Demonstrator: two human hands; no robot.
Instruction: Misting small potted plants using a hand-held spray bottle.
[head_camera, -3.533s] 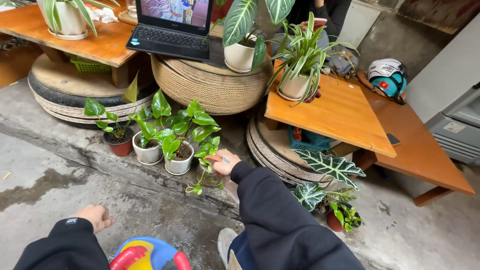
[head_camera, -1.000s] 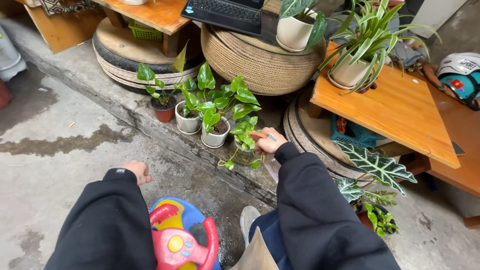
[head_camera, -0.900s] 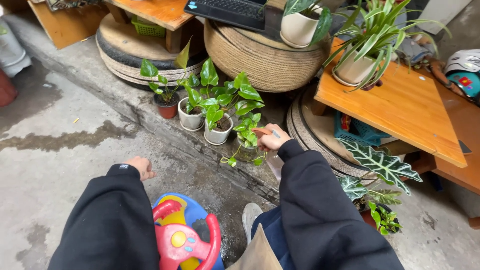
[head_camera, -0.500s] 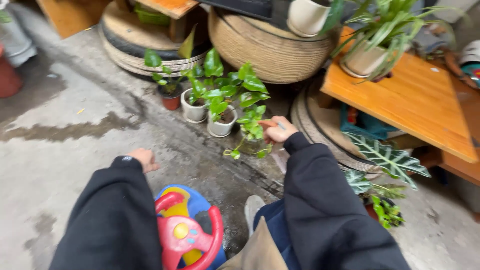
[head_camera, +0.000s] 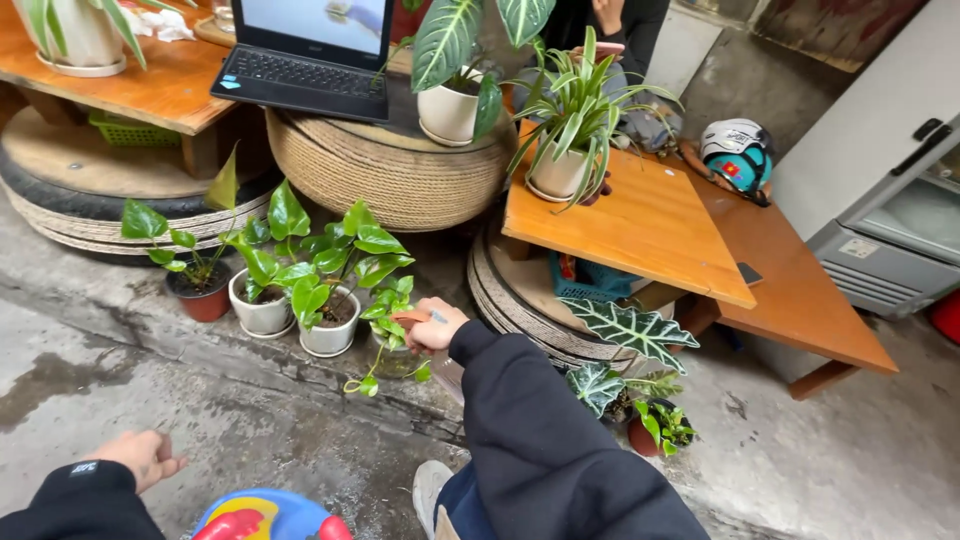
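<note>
- Cracked, damp concrete floor (head_camera: 150, 370).
- 2 orange wooden tabletops (head_camera: 640, 225) resting on rope-wrapped tyres (head_camera: 390, 175).
- Grey metal cabinet (head_camera: 890, 250) at right.
- Soft daylight.

Small trailing green pothos (head_camera: 393, 335), upright, pot perhaps clear, beside a white-potted plant (head_camera: 328, 322).
</note>
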